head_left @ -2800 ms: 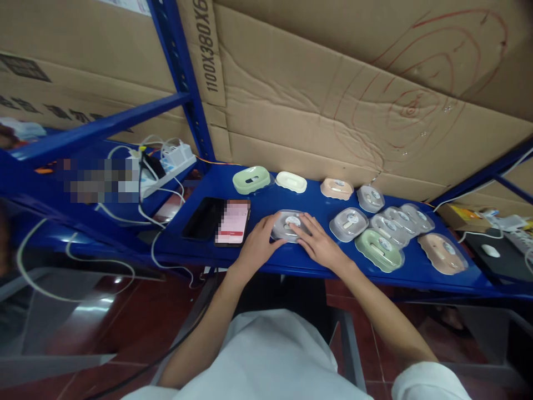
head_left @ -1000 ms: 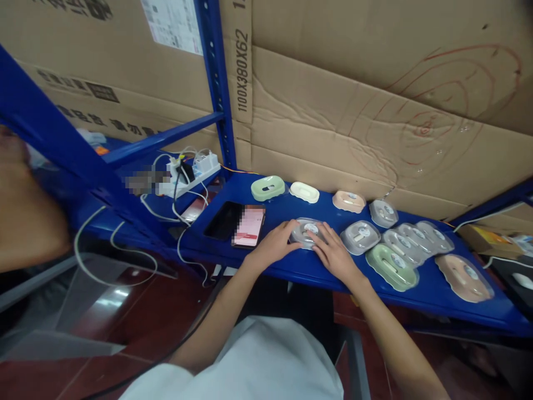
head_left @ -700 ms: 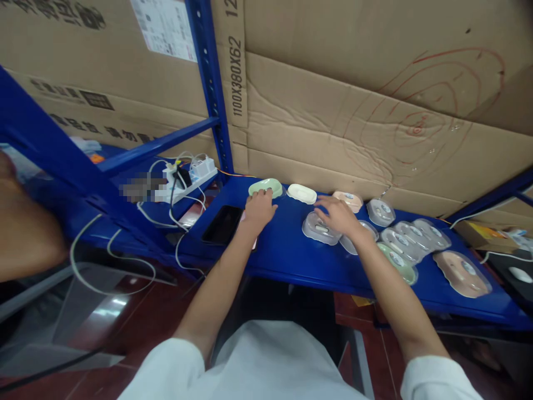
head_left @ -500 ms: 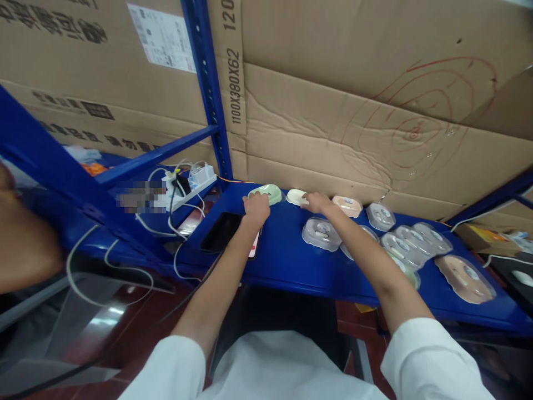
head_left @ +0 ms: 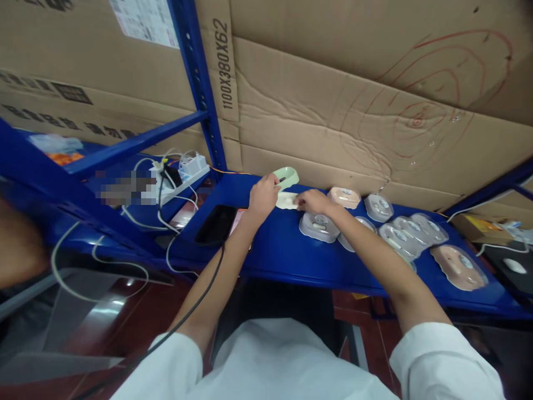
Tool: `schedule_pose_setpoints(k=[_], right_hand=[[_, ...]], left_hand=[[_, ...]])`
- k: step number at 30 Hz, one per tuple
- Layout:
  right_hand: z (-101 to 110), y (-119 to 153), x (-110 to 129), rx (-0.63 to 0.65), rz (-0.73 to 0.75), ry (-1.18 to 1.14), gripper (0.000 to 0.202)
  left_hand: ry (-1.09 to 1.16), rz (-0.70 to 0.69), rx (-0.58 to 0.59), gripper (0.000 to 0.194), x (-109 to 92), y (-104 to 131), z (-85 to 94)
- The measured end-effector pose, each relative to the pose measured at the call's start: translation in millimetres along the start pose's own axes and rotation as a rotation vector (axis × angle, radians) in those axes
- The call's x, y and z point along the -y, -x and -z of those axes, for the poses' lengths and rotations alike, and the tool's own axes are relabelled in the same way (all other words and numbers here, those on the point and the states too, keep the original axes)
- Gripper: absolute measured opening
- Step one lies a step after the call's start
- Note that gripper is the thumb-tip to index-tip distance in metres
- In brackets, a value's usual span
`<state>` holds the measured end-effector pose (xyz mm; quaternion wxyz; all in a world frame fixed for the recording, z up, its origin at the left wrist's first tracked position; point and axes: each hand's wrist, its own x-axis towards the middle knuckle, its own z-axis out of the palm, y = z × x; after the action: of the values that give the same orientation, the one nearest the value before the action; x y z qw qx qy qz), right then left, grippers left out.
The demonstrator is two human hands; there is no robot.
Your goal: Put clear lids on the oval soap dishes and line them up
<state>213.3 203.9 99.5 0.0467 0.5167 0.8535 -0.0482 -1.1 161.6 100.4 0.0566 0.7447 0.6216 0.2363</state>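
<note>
My left hand [head_left: 264, 197] is closed on the near left end of a light green oval plastic dish [head_left: 288, 176], which is raised and tilted. Just below it is a cream oval plastic dish [head_left: 285, 201]. The fingers of my right hand [head_left: 312, 200] pinch the right end of this cream dish. To the right of that hand sits a pink dish with a clear cover [head_left: 345, 198]. A clear-covered dish [head_left: 320, 226] lies just under my right wrist.
Several more clear-covered dishes [head_left: 395, 240] and a larger pink one [head_left: 458, 268] occupy the right of the blue shelf [head_left: 283, 255]. Two phones lie at left, one black [head_left: 215, 224]. A power strip [head_left: 179, 183] with cables stands beyond the blue post. Cardboard [head_left: 300, 111] walls the back.
My left hand has lifted the green dish off the shelf and brought it right, over the cream dish. My right hand has closed on the cream dish's end. The view has shifted slightly.
</note>
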Motion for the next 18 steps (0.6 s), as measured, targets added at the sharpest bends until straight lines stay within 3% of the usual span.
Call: schedule_pose_setpoints(k=[9, 14, 18], right_hand=[[11.4, 23.8, -25.3, -0.181, -0.005, -0.066, 0.042], [-11.9, 4.8, -15.5, -0.085, 0.137, -0.127, 0.04], [-12.0, -16.7, -11.2, -0.002, 0.173, -0.122, 0.033]], left_hand=[[-0.032, -0.171, 0.104, 0.018, -13.4, 15.8, -24.1], [-0.093, -0.2, 0.09, 0.025, -20.3, 41.5, -40.3], [-0.13, -0.176, 0.071, 0.031, -22.9, 55.8, -48.7]])
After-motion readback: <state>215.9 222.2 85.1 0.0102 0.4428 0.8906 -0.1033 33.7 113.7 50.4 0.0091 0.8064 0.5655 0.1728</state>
